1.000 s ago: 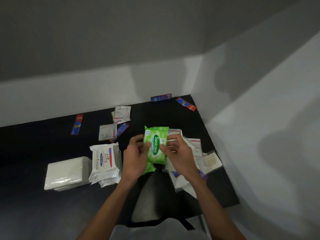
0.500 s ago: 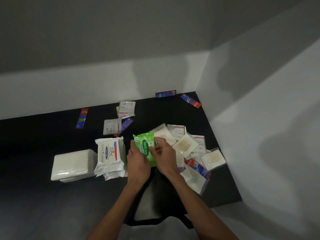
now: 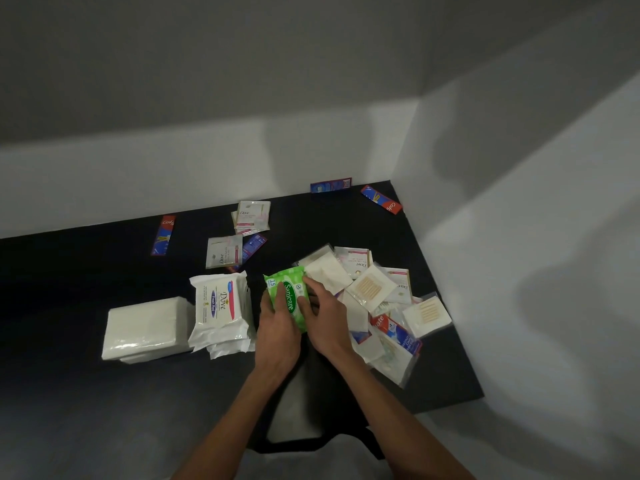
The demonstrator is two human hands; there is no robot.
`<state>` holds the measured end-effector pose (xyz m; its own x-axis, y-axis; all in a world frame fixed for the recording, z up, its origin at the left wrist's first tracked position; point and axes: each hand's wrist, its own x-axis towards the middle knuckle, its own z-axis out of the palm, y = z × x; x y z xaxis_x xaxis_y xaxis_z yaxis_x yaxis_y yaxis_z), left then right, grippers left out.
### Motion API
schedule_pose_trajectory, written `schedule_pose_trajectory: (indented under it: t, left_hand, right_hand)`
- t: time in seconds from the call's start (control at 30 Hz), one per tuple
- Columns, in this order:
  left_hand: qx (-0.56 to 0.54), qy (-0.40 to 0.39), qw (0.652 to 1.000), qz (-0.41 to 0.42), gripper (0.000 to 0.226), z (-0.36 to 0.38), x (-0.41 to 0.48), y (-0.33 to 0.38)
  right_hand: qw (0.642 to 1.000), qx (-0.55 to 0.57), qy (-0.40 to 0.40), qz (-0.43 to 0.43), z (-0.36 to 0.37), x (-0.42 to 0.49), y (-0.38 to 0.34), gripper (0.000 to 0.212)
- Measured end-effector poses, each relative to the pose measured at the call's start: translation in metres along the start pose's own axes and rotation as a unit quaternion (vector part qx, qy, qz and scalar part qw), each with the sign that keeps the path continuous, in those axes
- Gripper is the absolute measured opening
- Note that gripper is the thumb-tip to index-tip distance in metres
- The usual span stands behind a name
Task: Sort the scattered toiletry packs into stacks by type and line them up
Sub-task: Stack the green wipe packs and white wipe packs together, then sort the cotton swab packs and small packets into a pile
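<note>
A green Sanicare wipes pack lies low over the black table, held between both hands. My left hand grips its left and near side, and my right hand grips its right edge. Just left stands a stack of white Dove wipes packs, and further left a stack of plain white tissue packs. To the right lies a loose heap of clear cotton-bud sachets, Dove sachets and a Colgate pack.
Colgate boxes lie at the far left, back middle and back right corner. Dove sachets and another sachet lie behind the stacks. White walls close the back and right. A chair back is below my arms.
The green pack came down from an upright lifted hold to low over the table beside the Dove stack. Both hands moved down and left with it, uncovering the sachet heap.
</note>
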<state>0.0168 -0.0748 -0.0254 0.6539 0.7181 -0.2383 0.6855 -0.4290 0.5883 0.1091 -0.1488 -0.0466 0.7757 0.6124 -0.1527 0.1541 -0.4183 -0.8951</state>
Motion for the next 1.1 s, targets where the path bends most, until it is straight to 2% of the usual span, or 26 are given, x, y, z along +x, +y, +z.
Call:
schedule_pose_trajectory:
  t: [0.17, 0.33, 0.43, 0.53, 0.77, 0.9, 1.0, 1.1]
  left_hand:
    - [0.037, 0.005, 0.999, 0.018, 0.083, 0.002, -0.005, 0.002]
    - [0.055, 0.03, 0.997, 0.034, 0.082, 0.003, -0.009, 0.005]
    - [0.076, 0.056, 0.992, 0.079, 0.075, 0.005, -0.007, -0.001]
    - [0.091, 0.048, 0.987, 0.12, 0.069, 0.003, -0.004, -0.004]
    - [0.118, 0.048, 0.983, 0.135, 0.064, 0.0, 0.0, -0.006]
    - [0.107, 0.068, 0.982, 0.14, 0.045, -0.001, 0.002, -0.006]
    - [0.092, 0.082, 0.983, 0.137, 0.04, -0.002, 0.003, -0.004]
    - [0.073, 0.084, 0.984, 0.141, 0.039, -0.005, 0.004, -0.002]
  right_hand:
    - [1.0, 0.022, -0.004, -0.01, -0.006, -0.001, 0.005, 0.047]
    - [0.999, 0.034, -0.007, -0.012, -0.008, -0.001, 0.007, 0.047]
    - [0.999, 0.038, -0.005, -0.018, -0.008, -0.003, 0.008, 0.045]
    - [0.999, 0.035, 0.002, -0.014, -0.007, -0.006, 0.011, 0.038]
    - [0.999, 0.036, -0.028, 0.001, -0.013, -0.002, 0.013, 0.033]
    - [0.999, 0.022, -0.045, -0.004, -0.023, 0.001, 0.012, 0.031]
    - [1.0, -0.017, -0.006, 0.01, -0.041, 0.01, 0.013, 0.031]
    - [0.992, -0.091, 0.092, 0.007, -0.066, 0.023, 0.032, 0.033]
